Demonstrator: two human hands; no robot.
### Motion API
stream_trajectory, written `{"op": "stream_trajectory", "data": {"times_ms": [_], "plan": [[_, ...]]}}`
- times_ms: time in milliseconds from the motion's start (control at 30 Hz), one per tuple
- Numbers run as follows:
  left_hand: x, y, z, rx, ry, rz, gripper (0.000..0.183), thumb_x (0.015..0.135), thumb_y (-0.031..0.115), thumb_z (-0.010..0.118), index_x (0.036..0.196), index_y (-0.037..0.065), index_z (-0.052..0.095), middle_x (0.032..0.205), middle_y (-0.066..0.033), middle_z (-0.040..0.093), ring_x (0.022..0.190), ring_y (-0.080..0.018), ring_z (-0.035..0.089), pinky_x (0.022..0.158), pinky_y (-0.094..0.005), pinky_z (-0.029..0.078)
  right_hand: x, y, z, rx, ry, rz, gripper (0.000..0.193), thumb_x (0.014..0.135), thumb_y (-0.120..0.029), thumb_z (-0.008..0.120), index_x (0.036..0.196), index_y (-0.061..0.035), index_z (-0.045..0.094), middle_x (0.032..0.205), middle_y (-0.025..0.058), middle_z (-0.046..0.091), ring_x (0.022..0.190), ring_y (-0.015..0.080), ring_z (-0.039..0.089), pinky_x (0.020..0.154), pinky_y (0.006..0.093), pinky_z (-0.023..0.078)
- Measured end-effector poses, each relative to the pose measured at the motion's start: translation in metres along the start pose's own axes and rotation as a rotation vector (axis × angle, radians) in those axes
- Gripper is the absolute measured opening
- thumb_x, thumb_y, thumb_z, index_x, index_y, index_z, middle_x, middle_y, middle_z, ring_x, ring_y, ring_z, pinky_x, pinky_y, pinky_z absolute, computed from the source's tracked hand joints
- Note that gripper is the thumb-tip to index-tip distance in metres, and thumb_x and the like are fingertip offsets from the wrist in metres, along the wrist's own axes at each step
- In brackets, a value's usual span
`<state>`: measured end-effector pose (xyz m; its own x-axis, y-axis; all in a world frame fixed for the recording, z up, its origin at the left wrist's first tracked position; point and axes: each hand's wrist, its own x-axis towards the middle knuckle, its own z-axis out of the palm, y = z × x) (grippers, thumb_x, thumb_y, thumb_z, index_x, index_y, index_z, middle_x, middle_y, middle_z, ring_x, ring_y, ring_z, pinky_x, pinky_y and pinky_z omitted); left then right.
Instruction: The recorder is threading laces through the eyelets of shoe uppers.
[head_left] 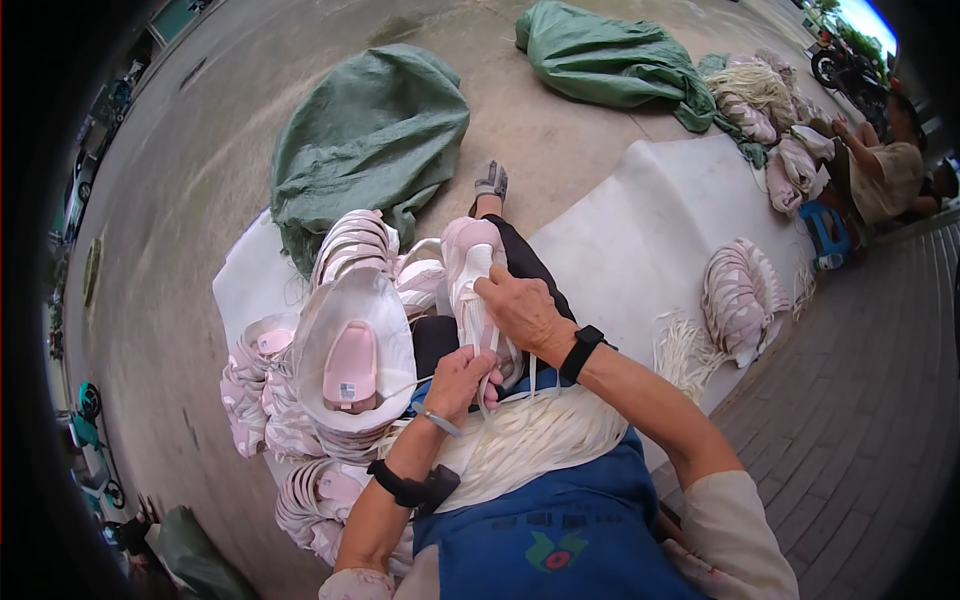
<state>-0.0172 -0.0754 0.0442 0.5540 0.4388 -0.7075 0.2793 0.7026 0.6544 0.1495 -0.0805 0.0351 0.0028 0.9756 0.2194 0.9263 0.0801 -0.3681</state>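
Observation:
A pink and white shoe (468,243) lies lengthwise over my lap, its toe pointing away from me. My right hand (527,312) is closed in a pinch at the shoe's lacing, with a pale shoelace at the fingertips. Lower down, by the shoe's collar, my left hand (462,384) pinches a lace too, and part of its grip is hidden. A thick bundle of cream shoelaces (545,435) spreads over the blue apron (545,530) on my lap.
Left of me are stacked pink shoe uppers (350,250) and a white bag-like liner (312,340) around a pink insole (352,365). Green sacks (375,130) lie ahead. On the white sheet (640,240) at right sit more uppers (738,300) and loose laces (683,350). Another person (885,175) sits far right.

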Motion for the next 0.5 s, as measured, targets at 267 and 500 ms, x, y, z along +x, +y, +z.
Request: {"op": "stream_trajectory", "data": {"times_ms": [267, 500], "plan": [[-0.007, 0.001, -0.033, -0.065, -0.035, 0.029, 0.016, 0.088, 0.018, 0.054, 0.086, 0.002, 0.054, 0.061, -0.0012, 0.054, 0.041, -0.0066, 0.048, 0.034, -0.0194, 0.042, -0.017, 0.008, 0.004, 0.012, -0.030, -0.035, 0.013, 0.075, -0.005, 0.056, 0.087, -0.0038, 0.050, 0.081, 0.0113, 0.050, 0.065, 0.0292, 0.058, 0.054, 0.0367, 0.049], [-0.010, 0.002, -0.027, 0.061, -0.042, 0.045, 0.017, 0.088, 0.020, 0.056, 0.085, 0.004, 0.054, 0.062, -0.0009, 0.055, 0.040, -0.0063, 0.048, 0.034, -0.0186, 0.040, -0.009, 0.019, 0.016, 0.423, 0.113, 0.138, 0.008, 0.079, -0.008, 0.054, 0.081, -0.0005, 0.056, 0.073, 0.0132, 0.053, 0.062, 0.0246, 0.054, 0.059, 0.0332, 0.045]]}}
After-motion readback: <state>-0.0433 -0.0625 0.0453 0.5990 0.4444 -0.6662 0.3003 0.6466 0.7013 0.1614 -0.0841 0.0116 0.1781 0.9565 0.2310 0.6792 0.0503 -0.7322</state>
